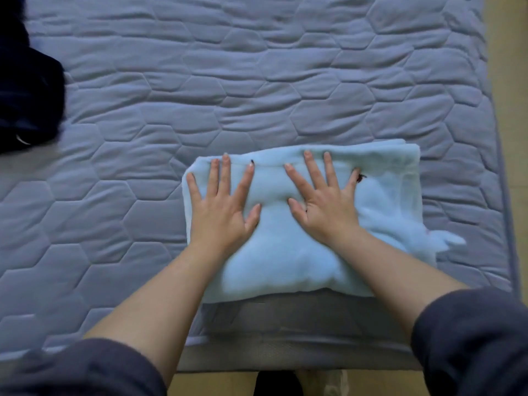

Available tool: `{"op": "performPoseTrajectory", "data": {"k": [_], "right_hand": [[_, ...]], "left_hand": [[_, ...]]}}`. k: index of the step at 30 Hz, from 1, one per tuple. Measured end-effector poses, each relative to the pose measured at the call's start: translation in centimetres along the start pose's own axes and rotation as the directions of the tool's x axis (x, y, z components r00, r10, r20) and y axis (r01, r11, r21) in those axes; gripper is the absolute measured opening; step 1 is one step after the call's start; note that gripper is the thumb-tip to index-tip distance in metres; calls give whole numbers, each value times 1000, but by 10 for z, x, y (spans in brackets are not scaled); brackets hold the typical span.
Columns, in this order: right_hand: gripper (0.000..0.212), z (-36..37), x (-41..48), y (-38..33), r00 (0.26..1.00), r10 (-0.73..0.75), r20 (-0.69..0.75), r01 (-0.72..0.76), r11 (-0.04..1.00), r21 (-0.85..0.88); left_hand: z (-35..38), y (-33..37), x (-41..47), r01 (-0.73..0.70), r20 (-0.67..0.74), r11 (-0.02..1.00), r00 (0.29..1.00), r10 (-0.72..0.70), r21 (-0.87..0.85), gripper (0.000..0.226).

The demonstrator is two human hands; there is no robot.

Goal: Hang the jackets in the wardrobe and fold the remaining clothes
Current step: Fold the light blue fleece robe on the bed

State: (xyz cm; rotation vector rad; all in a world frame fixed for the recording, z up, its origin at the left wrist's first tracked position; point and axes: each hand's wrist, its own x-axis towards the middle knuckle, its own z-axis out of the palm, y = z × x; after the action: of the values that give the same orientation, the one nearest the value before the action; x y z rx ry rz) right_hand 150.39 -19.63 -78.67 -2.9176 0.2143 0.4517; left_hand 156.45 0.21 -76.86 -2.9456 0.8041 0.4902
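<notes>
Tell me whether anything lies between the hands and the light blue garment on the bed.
Nothing visible does. The left hand and the right hand both press flat, fingers spread, directly on the folded light blue garment. The dark garment lies apart at the far left of the mattress.

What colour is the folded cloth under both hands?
Pale light blue; the folded cloth shows best in the head view.
</notes>
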Motion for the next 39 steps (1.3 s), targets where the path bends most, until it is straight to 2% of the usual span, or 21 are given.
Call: {"op": "performPoseTrajectory", "data": {"k": [3, 5, 7, 8, 10, 11, 14, 16, 18, 20, 22, 25, 28, 32, 34, 36, 39], "right_hand": [[68, 13, 11, 5, 997, -16, -74, 18, 999, 27], [68, 8, 9, 4, 998, -3, -55, 4, 1000, 27], [66, -3, 0, 5, 998, 65, -24, -65, 998, 2], [64, -8, -7, 9, 991, 133, -2, -133, 991, -11], [65, -18, -25, 23, 935, 346, 80, -348, 938, 8], [68, -23, -35, 32, 877, 461, 140, -470, 882, 42], [84, -38, -64, 59, 684, 662, 307, -728, 647, 227], [94, -47, -77, 71, 627, 684, 373, -772, 480, 416], [89, -54, -84, 79, 601, 664, 444, -762, 307, 571], [69, -68, -89, 82, 566, 603, 561, -776, 160, 611], [53, -90, -96, 83, 558, 527, 641, -792, 108, 601], [46, -136, -118, 82, 583, 380, 718, -803, 138, 579], [53, -190, -152, 70, 585, 209, 784, -811, 129, 571], [53, -253, -202, 42, 573, -9, 820, -814, 116, 570], [50, -279, -226, 25, 566, -73, 821, -803, 179, 569], [51, -305, -249, 3, 560, -129, 819, -783, 241, 573], [56, -341, -283, -32, 538, -244, 807, -726, 351, 591]], "left_hand": [[14, -1, 10, 28, -54, 998, 998, -30, -47, 73], [10, -1, 6, 72, -69, 992, 995, -79, -103, 74], [1, -1, -4, 190, -41, 960, 978, -202, -205, 78], [-4, -3, -11, 281, -17, 906, 953, -301, -316, 81], [-17, -12, -26, 445, 87, 665, 863, -498, -600, 85], [-21, -17, -34, 475, 154, 535, 830, -537, -699, 83], [-29, -28, -56, 532, 403, 187, 789, -463, -826, 68], [-31, -29, -66, 593, 563, -17, 754, -340, -805, 61], [-37, -27, -71, 633, 630, -93, 725, -280, -769, 38], [-49, -25, -72, 639, 651, -148, 703, -286, -755, 30], [-70, -25, -77, 613, 630, -159, 721, -288, -774, 32], [-116, -29, -109, 586, 619, -200, 746, -246, -785, 29], [-167, -33, -166, 573, 630, -271, 743, -226, -773, 24], [-225, -33, -264, 501, 580, -299, 744, -330, -812, 42], [-252, -29, -311, 447, 548, -323, 742, -387, -834, 48], [-278, -21, -363, 402, 530, -354, 726, -438, -844, 39], [-310, -10, -443, 332, 521, -409, 649, -555, -850, 31]]}}
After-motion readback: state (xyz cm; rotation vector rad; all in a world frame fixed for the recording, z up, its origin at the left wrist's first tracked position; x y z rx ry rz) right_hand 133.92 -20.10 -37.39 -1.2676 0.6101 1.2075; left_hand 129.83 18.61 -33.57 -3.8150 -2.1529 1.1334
